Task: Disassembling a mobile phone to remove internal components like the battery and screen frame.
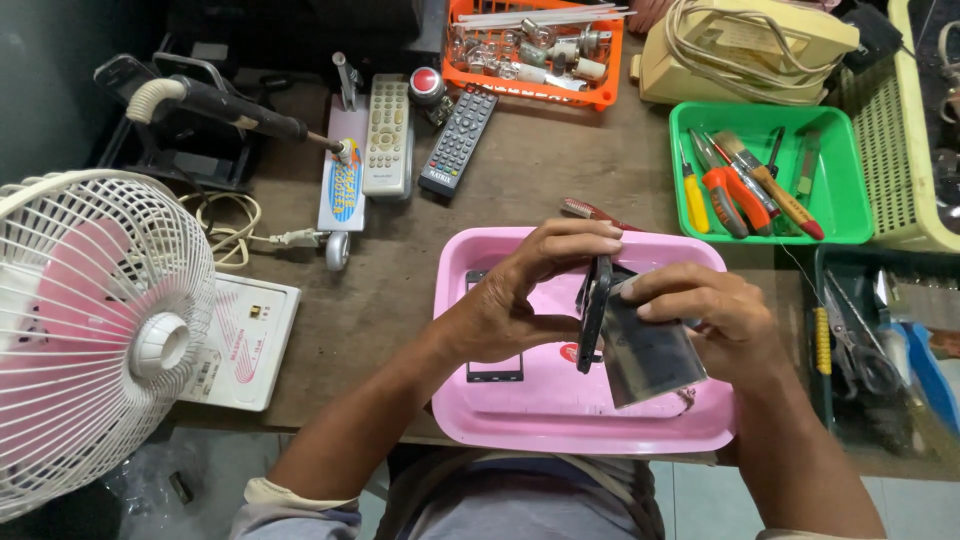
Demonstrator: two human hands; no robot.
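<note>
Both hands' fingers (pixel 585 240) pinch phone (pixel 596 310), panel (pixel 650 350).

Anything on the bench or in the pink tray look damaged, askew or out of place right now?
The dark phone body in the left hand is apart from its grey rectangular panel, which the right hand holds tilted over the pink plastic tray. A black frame piece lies loose in the tray. Nothing looks spilled.
</note>
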